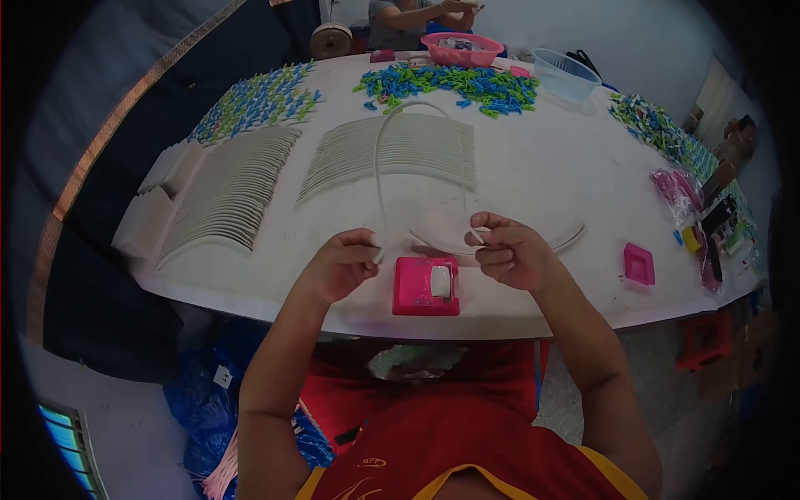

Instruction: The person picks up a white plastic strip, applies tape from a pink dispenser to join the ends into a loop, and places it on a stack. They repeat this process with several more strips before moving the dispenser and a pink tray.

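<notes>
A thin whitish strip (379,158) is bent into a tall arch above the white table. Its left end is pinched in my left hand (343,265), and its right end is between the fingers of my right hand (510,250). Below and between the hands sits a pink box (412,286) with a white roll-like piece in it. Another curved strip (570,240) lies on the table, passing behind my right hand. Farther back, a row of curved pale strips (333,162) is seen partly through the arch.
A second row of strips (229,192) and white stacks (143,221) lie left. Blue and green clips (492,86) are heaped at the back, near a pink basin (461,52) and clear basket (567,75). A pink tray (639,264) is right. Another person sits behind the table.
</notes>
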{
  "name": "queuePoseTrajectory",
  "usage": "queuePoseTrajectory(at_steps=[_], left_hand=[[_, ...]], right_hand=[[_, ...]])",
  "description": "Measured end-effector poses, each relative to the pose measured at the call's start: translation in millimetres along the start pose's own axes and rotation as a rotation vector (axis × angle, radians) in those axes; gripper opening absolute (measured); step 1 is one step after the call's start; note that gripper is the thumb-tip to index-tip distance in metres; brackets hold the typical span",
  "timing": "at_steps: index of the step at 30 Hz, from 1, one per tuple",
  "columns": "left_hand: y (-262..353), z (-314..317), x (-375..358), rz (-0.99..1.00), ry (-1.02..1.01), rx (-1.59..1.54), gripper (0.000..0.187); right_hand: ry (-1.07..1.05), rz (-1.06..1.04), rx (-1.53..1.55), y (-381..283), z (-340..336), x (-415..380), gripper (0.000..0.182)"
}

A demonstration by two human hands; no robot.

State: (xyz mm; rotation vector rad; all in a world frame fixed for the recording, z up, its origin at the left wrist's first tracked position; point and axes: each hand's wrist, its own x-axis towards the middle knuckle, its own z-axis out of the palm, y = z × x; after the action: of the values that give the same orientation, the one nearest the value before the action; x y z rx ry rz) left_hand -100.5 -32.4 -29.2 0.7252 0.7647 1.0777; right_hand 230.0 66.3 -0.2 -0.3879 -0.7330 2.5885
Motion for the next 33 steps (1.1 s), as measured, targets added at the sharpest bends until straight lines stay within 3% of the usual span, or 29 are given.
queuePoseTrajectory(at_steps=[3, 5, 9, 17, 27, 33], left_hand=[[7.2, -29.9, -18.7, 0.100, 0.047, -0.198, 0.012], [9.4, -44.3, -29.6, 0.134, 0.248, -0.265, 0.009], [12.6, -69.0, -36.3, 0.086, 0.362, -0.321, 0.008], [15.3, -77.0, -20.6, 0.066, 0.593, -0.305, 0.006], [15.9, -88.4, -9.5, 0.143, 0.591, -0.303, 0.008], [8.7, -107.9, -6.4, 0.326, 0.606, -0.264, 0.017]], right_hand=[[0.064, -0.035, 0.065, -10.1, -19.7, -5.5, 0.021], [0.110, -0.037, 0.082, -15.2, -34.0, -4.0, 0.021], [0.286, -0.011, 0.148, -18.7, -47.7, 8.1, 0.023], [0.418, 0.020, 0.152, -21.8, -66.4, 34.5, 0.020], [0.436, -0.032, 0.168, -22.7, -74.4, 41.5, 0.011], [0.448, -0.110, 0.155, -21.9, -71.4, 38.0, 0.010]])
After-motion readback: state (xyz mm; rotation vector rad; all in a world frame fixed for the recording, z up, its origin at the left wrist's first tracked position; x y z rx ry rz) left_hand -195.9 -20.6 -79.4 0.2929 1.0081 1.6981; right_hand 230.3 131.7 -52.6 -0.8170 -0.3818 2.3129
